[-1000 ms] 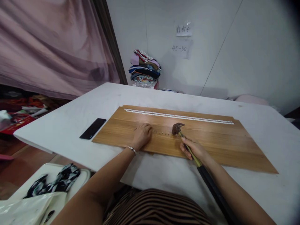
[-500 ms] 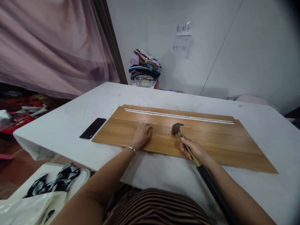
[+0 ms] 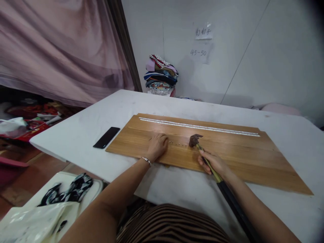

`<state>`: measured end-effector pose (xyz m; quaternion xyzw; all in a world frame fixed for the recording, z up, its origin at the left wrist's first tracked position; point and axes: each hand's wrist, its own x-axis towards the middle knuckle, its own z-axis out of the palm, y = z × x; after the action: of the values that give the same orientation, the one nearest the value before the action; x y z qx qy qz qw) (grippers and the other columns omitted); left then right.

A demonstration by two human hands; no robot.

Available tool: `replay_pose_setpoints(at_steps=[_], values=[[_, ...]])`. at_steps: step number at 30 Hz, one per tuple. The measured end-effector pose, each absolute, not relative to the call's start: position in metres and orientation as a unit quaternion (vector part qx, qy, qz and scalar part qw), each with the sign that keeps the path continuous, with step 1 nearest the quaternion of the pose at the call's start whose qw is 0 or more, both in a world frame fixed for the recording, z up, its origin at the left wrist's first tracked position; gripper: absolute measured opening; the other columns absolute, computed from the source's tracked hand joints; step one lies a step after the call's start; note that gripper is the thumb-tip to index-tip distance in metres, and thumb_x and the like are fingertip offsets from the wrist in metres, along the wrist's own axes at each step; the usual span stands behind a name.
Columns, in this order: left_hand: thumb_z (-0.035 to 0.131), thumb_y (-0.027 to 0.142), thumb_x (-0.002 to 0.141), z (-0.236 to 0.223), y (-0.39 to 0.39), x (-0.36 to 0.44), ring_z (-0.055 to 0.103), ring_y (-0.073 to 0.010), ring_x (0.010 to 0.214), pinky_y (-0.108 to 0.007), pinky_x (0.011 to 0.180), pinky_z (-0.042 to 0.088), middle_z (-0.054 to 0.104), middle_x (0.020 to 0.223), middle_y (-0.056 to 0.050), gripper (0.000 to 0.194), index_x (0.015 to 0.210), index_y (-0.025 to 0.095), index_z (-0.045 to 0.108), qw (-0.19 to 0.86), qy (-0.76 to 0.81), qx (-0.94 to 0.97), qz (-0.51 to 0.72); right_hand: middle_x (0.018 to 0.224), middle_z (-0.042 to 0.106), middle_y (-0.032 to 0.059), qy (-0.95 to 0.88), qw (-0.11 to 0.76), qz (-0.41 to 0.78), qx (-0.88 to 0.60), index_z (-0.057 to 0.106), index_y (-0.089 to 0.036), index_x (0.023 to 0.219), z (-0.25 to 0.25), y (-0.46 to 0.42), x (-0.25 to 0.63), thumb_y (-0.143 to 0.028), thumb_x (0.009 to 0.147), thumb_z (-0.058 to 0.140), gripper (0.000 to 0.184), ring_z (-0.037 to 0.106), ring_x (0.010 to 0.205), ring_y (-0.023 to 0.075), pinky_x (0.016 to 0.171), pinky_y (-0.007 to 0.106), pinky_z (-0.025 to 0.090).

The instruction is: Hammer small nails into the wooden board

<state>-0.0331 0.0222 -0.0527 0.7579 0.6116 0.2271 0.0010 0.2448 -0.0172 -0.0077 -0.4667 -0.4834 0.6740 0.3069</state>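
A wide brown wooden board (image 3: 243, 155) lies on the white-covered table. My right hand (image 3: 214, 162) is wrapped round the handle of a claw hammer (image 3: 194, 140), gripping it close to the head. The rusty head is low over the board, at the right end of a short row of small nails (image 3: 179, 144); whether it touches the wood I cannot tell. My left hand (image 3: 158, 146) rests on the board just left of that row, its fingers curled together. A thin dark sliver shows beyond its knuckles, but what the fingers hold is hidden.
Two white measuring strips (image 3: 199, 127) run along the board's far side. A black phone (image 3: 106, 137) lies left of the board on the white table cover (image 3: 101, 109). Folded clothes (image 3: 162, 74) are stacked by the wall. A patterned cloth (image 3: 68, 190) sits on a pale surface at lower left.
The whole view has shifted slightly, so the board and table appear a little farther right. Both hands and the hammer keep nearly the same places over the board.
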Motion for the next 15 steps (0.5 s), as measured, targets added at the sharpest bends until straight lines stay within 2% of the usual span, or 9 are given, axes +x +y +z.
replay_pose_setpoints(at_steps=[9, 15], values=[[0.049, 0.021, 0.093, -0.0515, 0.0222, -0.0324, 0.06, -0.0229, 0.103, -0.038, 0.093, 0.047, 0.069, 0.11, -0.008, 0.022, 0.099, 0.019, 0.069, 0.001, 0.609, 0.76, 0.227, 0.053, 0.058, -0.005, -0.487, 0.317, 0.676, -0.454, 0.049, -0.022, 0.072, -0.0064, -0.0177, 0.2439, -0.062, 0.073, 0.065, 0.044, 0.036, 0.028, 0.0048, 0.027, 0.019, 0.028], [0.048, 0.022, 0.093, -0.0511, 0.0218, -0.0326, 0.061, -0.0229, 0.102, -0.038, 0.092, 0.047, 0.069, 0.11, -0.008, 0.022, 0.098, 0.019, 0.069, -0.001, 0.608, 0.761, 0.226, 0.042, 0.048, -0.008, -0.489, 0.305, 0.681, -0.451, 0.051, -0.022, 0.075, -0.0043, -0.0177, 0.2445, -0.062, 0.076, 0.062, 0.041, 0.033, 0.027, 0.0064, 0.027, 0.019, 0.026]])
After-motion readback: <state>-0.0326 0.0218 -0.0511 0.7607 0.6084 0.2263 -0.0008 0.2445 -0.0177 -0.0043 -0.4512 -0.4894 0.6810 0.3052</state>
